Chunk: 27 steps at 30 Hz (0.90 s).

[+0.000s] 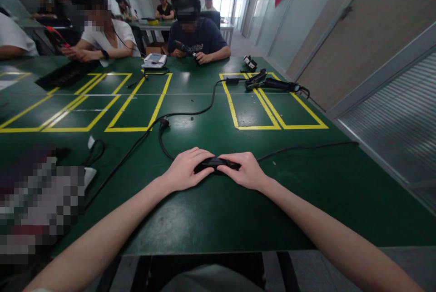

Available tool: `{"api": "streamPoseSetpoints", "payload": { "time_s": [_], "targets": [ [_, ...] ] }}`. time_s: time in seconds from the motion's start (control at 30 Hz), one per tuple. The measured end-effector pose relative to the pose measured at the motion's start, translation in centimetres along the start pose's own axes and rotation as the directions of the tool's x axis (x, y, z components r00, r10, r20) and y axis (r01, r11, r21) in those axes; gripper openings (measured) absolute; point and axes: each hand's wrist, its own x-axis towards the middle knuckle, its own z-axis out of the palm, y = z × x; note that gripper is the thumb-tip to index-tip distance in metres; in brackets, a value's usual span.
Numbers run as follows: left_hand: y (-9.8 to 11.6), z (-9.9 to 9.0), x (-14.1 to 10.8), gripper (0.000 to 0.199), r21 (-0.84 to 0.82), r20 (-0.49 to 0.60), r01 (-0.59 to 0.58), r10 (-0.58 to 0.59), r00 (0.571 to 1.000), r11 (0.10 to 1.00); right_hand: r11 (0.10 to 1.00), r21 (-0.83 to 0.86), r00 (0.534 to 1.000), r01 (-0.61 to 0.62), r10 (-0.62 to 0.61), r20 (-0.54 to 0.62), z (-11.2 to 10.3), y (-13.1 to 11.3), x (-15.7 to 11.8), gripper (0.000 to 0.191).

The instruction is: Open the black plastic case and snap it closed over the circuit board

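Just ahead of me, low over the green table [190, 228], both hands hold a slim, dark, elongated object [215, 163]. It lies crosswise, and its exact kind cannot be made out. My left hand [187, 169] is closed round its left end, thumb on the near side and fingers on the far side. At the other end, my right hand [244, 169] grips it the same way. A black cord runs from behind the left hand to a power plug [164, 123]. Another stretch of black cord [306, 147] leads away behind the right hand; whether either joins the object is hidden.
Yellow tape rectangles [236, 110] mark the table. A long cable [190, 113] crosses to a black corded tool [272, 84] at the back right. A pixelated item [41, 201] lies at left. Opposite, a person in dark blue [211, 33] handles a black tool.
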Motion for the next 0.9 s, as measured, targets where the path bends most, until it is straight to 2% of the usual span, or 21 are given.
{"api": "streamPoseSetpoints", "payload": {
  "time_s": [0.1, 0.17, 0.27, 0.37, 0.43, 0.53, 0.6, 0.67, 0.77, 0.9],
  "targets": [
    [0.3, 0.2, 0.0, 0.055, 0.127, 0.009, -0.073, 0.073, 0.997, 0.989, 0.976, 0.15, 0.986, -0.161, 0.165, -0.016, 0.1, -0.3, 0.1, 0.036],
    [0.4, 0.4, 0.1, 0.055, 0.217, 0.04, -0.123, 0.117, 0.992, 0.968, 0.933, 0.269, 0.97, -0.24, 0.244, 0.017, 0.0, -0.4, 0.2, 0.041],
    [0.3, 0.7, 0.2, 0.046, 0.278, 0.067, -0.149, 0.135, 0.989, 0.949, 0.886, 0.375, 0.962, -0.273, 0.262, 0.082, -0.1, -0.4, 0.3, 0.044],
    [0.0, 0.7, 0.2, 0.048, 0.258, 0.103, -0.131, 0.108, 0.989, 0.957, 0.907, 0.319, 0.961, -0.276, 0.249, 0.124, 0.0, -0.2, 0.1, 0.04],
    [-0.2, 0.7, 0.2, 0.051, 0.226, 0.119, -0.104, 0.078, 0.99, 0.969, 0.962, 0.162, 0.976, -0.218, 0.21, 0.064, 0.1, -0.1, 0.0, 0.034],
    [-0.5, 0.7, 0.1, 0.052, 0.165, 0.106, -0.054, 0.036, 0.994, 0.985, 0.998, -0.057, 0.999, -0.035, 0.033, -0.028, -0.1, -0.1, -0.1, 0.033],
    [-0.5, 0.7, 0.1, 0.05, 0.116, 0.092, -0.02, 0.009, 0.996, 0.993, 0.989, -0.108, 0.995, 0.104, -0.103, 0.014, -0.4, -0.1, 0.0, 0.039],
    [-0.5, 0.7, 0.1, 0.049, 0.073, 0.08, 0.012, -0.018, 0.997, 0.997, 0.969, -0.141, 0.978, 0.201, -0.192, 0.079, -0.7, -0.1, 0.0, 0.037],
    [-0.5, 0.7, 0.1, 0.047, 0.02, 0.034, 0.024, -0.025, 0.999, 1.0, 0.953, -0.183, 0.969, 0.241, -0.224, 0.109, -1.0, 0.1, 0.2, 0.032],
    [-0.6, 0.6, 0.1, 0.038, 0.03, -0.088, -0.071, 0.073, 0.993, 0.997, 0.966, -0.182, 0.981, 0.186, -0.172, 0.087, -1.0, 0.4, 0.3, 0.028]
  ]
}}
